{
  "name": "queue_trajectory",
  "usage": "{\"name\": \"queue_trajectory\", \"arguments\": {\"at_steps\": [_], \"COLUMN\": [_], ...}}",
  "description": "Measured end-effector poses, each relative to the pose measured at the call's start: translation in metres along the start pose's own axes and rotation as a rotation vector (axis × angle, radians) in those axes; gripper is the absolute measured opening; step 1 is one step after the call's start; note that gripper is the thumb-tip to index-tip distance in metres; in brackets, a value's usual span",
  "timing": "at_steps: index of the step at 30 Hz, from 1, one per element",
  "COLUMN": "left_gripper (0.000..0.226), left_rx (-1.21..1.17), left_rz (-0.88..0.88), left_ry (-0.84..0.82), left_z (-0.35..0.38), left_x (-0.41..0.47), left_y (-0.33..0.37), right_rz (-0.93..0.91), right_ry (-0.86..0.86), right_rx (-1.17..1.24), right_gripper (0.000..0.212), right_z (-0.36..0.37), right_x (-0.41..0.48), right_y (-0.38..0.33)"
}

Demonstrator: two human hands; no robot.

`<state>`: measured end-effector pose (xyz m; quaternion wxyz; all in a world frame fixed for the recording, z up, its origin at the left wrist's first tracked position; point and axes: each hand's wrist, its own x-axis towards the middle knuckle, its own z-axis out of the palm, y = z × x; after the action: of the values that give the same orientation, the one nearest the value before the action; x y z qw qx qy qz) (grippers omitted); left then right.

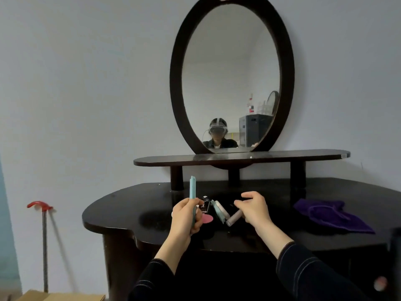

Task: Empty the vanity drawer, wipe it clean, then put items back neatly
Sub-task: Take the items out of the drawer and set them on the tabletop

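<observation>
Left hand (185, 218): the grip is closed around a slim teal strip (192, 190). The strip stands upright, its upper end well clear of the fingers, above the middle of the tabletop (130, 209).

Right hand (255, 208): fingers curled, thumb and forefinger pointing toward the left hand. A beige tube (234, 218) lies tilted with its upper end at the heel of this hand. Whether the grip holds the tube cannot be told.

Between the two hands, at mid tabletop, sits a small cluster of items. A round teal-and-white compact (219, 210) stands on edge just beside the tube. A small black-and-white item (205, 205) sits close to the left of the compact; it is too blurred to identify. A pink disc (207, 218) shows at the left hand's fingers; contact cannot be confirmed.

A crumpled purple cloth (332, 216) lies toward the tabletop's right edge, well apart from the cluster.

The drawer lies in shadow under the front edge and cannot be made out.

Behind, a raised shelf (282, 156) on short posts carries an oval mirror (176, 83). A red-handled rod (45, 235) leans on the wall to the left, above a cardboard box (60, 297).
</observation>
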<state>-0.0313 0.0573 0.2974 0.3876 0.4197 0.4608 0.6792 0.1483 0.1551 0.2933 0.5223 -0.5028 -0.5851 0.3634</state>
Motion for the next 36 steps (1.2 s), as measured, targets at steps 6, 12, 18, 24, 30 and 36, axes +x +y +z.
{"name": "queue_trajectory", "arguments": {"at_steps": [6, 12, 18, 24, 30, 36], "left_gripper": [0.02, 0.021, 0.022, 0.021, 0.039, 0.034], "left_rx": [0.019, 0.039, 0.044, 0.049, -0.02, -0.049], "left_rz": [0.0, -0.013, 0.003, 0.009, -0.023, -0.037], "left_ry": [-0.015, -0.025, -0.03, -0.038, -0.063, -0.12], "left_z": [-0.002, -0.002, -0.002, -0.001, -0.002, -0.002], "left_x": [0.003, 0.005, 0.005, 0.001, 0.001, 0.0], "left_y": [-0.003, -0.003, -0.004, -0.002, 0.0, 0.0], "right_rz": [-0.038, -0.12, -0.227, -0.312, -0.333, -0.24], "right_ry": [0.133, -0.014, -0.069, -0.127, -0.336, -0.29], "right_rx": [-0.005, -0.377, -0.639, -0.681, -0.623, -0.397], "right_gripper": [0.063, 0.063, 0.029, 0.024, 0.018, 0.011], "right_z": [-0.01, -0.002, -0.002, -0.003, 0.0, -0.001], "right_x": [-0.005, -0.017, -0.027, -0.027, -0.019, -0.015], "right_y": [0.0, -0.009, -0.007, -0.004, 0.004, 0.003]}}
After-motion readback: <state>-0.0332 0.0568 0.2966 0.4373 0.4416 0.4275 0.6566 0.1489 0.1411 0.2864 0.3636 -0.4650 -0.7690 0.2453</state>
